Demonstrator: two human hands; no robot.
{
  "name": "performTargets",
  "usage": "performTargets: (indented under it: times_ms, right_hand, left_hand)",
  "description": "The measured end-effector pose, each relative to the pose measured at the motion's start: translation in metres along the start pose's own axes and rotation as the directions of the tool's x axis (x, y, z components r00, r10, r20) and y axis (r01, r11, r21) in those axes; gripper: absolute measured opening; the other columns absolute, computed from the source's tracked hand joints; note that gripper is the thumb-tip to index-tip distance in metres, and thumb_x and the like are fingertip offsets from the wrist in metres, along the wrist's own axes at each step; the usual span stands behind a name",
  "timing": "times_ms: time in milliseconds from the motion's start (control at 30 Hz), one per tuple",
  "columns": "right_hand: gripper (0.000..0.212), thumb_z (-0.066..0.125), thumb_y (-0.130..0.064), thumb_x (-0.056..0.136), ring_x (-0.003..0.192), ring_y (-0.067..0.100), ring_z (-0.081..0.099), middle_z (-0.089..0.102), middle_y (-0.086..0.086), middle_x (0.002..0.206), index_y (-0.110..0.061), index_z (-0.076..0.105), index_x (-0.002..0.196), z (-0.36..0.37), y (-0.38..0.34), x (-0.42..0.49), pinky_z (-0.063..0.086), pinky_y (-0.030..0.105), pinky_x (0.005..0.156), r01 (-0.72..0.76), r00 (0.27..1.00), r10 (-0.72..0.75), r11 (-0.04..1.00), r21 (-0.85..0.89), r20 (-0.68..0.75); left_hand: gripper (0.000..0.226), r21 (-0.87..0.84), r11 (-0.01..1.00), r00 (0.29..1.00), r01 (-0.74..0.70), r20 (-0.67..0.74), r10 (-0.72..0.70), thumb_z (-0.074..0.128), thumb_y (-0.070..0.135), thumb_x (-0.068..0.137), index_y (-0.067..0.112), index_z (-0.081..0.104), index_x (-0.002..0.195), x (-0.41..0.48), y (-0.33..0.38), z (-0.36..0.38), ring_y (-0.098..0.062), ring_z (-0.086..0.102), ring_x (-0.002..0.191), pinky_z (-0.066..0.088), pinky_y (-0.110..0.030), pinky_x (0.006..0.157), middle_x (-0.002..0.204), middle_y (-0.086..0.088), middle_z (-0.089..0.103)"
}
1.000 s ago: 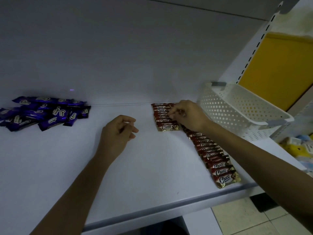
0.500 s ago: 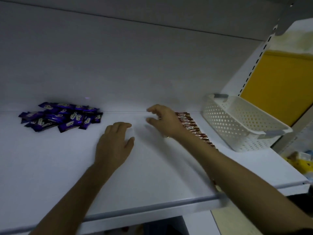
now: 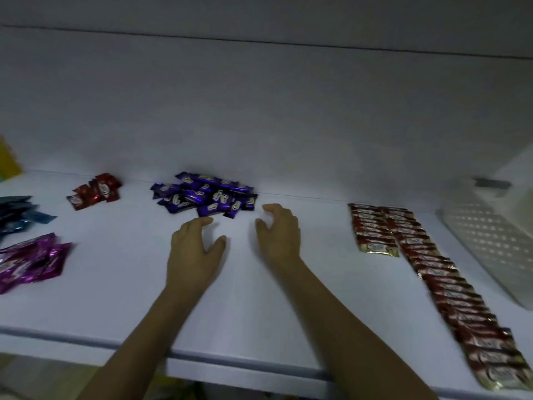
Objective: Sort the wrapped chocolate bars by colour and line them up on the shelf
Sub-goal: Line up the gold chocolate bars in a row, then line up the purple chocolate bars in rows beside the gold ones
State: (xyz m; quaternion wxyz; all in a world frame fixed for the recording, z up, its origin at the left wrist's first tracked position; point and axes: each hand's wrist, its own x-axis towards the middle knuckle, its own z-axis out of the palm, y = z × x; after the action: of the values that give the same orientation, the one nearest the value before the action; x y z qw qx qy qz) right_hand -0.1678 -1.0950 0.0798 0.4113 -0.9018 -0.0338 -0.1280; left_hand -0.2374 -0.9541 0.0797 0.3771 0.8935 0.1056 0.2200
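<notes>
Ok, snapshot notes. White shelf (image 3: 288, 298) carried everything. The white perforated basket (image 3: 490, 241) sat at the far right edge, blurred and cut off by the frame, so I could not tell what was in it.

Just left of the basket, the long row (image 3: 450, 287) of red-brown bars ran diagonally from the back wall to the front lip, overlapped like shingles. The short row (image 3: 372, 229) of the same bars lay touching its left side at the back end.

The magenta pile (image 3: 28, 261) sat loose at the far left. The purple pile (image 3: 206, 196) sat loose at back centre, against the wall line. The blue pile (image 3: 17, 215) was behind the magenta one, partly out of frame. The red pile (image 3: 95, 192), smallest, lay between blue and purple.

Left hand (image 3: 196, 255) and right hand (image 3: 279, 235) were apart, side by side, fingers loosely spread, clamped on no bar. The left fingertips were just beside the nearest purple bar.

Versus 0.5 s back: the right hand had been next to the long row and was now well apart from it, in front of the purple pile. The view had swung left, so the red, blue and magenta piles came in and the basket slid to the edge. At 1.0 s back the right hand had been pinching at the short row.
</notes>
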Motion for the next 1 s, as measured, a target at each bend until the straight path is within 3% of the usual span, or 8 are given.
performTargets:
  times_ms: [200, 300, 433, 633, 700, 867, 933, 1000]
  right_hand:
    - [0.029, 0.055, -0.021, 0.092, 0.115, 0.021, 0.049, 0.055, 0.003, 0.122, -0.021, 0.057, 0.121, 0.0, 0.003, 0.0, 0.036, 0.031, 0.1, 0.012, 1.0, -0.012, 0.998, 0.066, 0.002]
    - [0.023, 0.057, -0.018, 0.09, 0.109, 0.02, 0.053, 0.058, 0.003, 0.115, -0.019, 0.061, 0.113, 0.002, 0.007, 0.0, 0.041, 0.035, 0.097, -0.001, 0.999, 0.007, 0.989, 0.146, -0.037]
    - [0.015, 0.059, -0.013, 0.088, 0.102, 0.017, 0.057, 0.06, 0.002, 0.107, -0.019, 0.063, 0.101, 0.002, 0.007, -0.003, 0.046, 0.033, 0.094, -0.023, 0.997, 0.048, 0.943, 0.333, -0.068]
    - [0.01, 0.057, -0.014, 0.091, 0.093, 0.004, 0.056, 0.062, -0.007, 0.097, -0.021, 0.064, 0.092, -0.002, 0.004, -0.004, 0.042, 0.013, 0.08, -0.022, 0.998, 0.041, 0.943, 0.332, -0.049]
    - [0.009, 0.057, -0.015, 0.091, 0.092, 0.004, 0.056, 0.062, -0.008, 0.096, -0.021, 0.064, 0.09, -0.001, 0.003, -0.003, 0.039, 0.008, 0.075, -0.028, 0.999, 0.037, 0.951, 0.307, -0.025]
    - [0.008, 0.058, -0.022, 0.089, 0.09, 0.004, 0.056, 0.059, -0.015, 0.092, -0.024, 0.066, 0.091, 0.006, 0.003, -0.001, 0.041, 0.016, 0.077, -0.045, 0.999, 0.046, 0.982, 0.184, -0.006]
    - [0.01, 0.058, -0.021, 0.088, 0.085, -0.002, 0.055, 0.057, -0.021, 0.086, -0.026, 0.067, 0.089, 0.007, 0.001, 0.0, 0.039, 0.009, 0.074, -0.023, 1.0, 0.024, 0.989, 0.145, -0.007]
    - [0.012, 0.058, -0.02, 0.088, 0.077, -0.007, 0.052, 0.054, -0.024, 0.082, -0.024, 0.069, 0.091, 0.007, -0.001, 0.0, 0.036, 0.003, 0.071, 0.006, 1.0, -0.005, 0.994, 0.106, -0.005]
  left_hand:
    - [0.065, 0.222, 0.957, 0.979, -0.186, 0.119, 0.163, 0.071, 0.042, 0.081, 0.022, 0.047, 0.137, 0.029, -0.003, 0.009, -0.027, 0.03, 0.136, 0.033, -0.042, 0.103, 0.148, -0.004, 0.036]
    - [0.082, 0.376, 0.848, 0.921, -0.374, 0.26, 0.291, 0.064, 0.062, 0.078, 0.026, 0.035, 0.145, 0.068, 0.005, 0.013, -0.027, 0.018, 0.143, 0.022, -0.045, 0.111, 0.156, -0.004, 0.024]
    - [0.097, 0.503, 0.698, 0.851, -0.509, 0.418, 0.319, 0.043, 0.085, 0.071, 0.03, 0.025, 0.149, 0.108, 0.009, 0.026, -0.027, 0.004, 0.147, 0.009, -0.053, 0.114, 0.16, -0.005, 0.012]
    - [0.086, 0.592, 0.565, 0.813, -0.574, 0.494, 0.309, 0.039, 0.081, 0.077, 0.03, 0.028, 0.146, 0.134, 0.009, 0.041, -0.032, 0.03, 0.132, 0.023, -0.051, 0.107, 0.146, -0.008, 0.031]
    - [0.086, 0.581, 0.575, 0.809, -0.576, 0.503, 0.303, 0.039, 0.081, 0.077, 0.031, 0.027, 0.146, 0.137, 0.008, 0.042, -0.033, 0.035, 0.127, 0.029, -0.046, 0.103, 0.143, -0.009, 0.034]
    - [0.091, 0.593, 0.581, 0.814, -0.558, 0.528, 0.242, 0.027, 0.087, 0.073, 0.03, 0.032, 0.143, 0.14, 0.003, 0.051, -0.033, 0.037, 0.124, 0.031, -0.042, 0.102, 0.138, -0.011, 0.04]
    - [0.099, 0.597, 0.595, 0.828, -0.538, 0.506, 0.241, 0.012, 0.087, 0.065, 0.028, 0.034, 0.142, 0.136, 0.001, 0.057, -0.034, 0.037, 0.125, 0.034, -0.041, 0.101, 0.139, -0.01, 0.041]
    - [0.096, 0.557, 0.624, 0.821, -0.548, 0.501, 0.274, 0.013, 0.084, 0.068, 0.025, 0.039, 0.139, 0.137, -0.002, 0.059, -0.034, 0.037, 0.124, 0.04, -0.04, 0.097, 0.137, -0.007, 0.045]
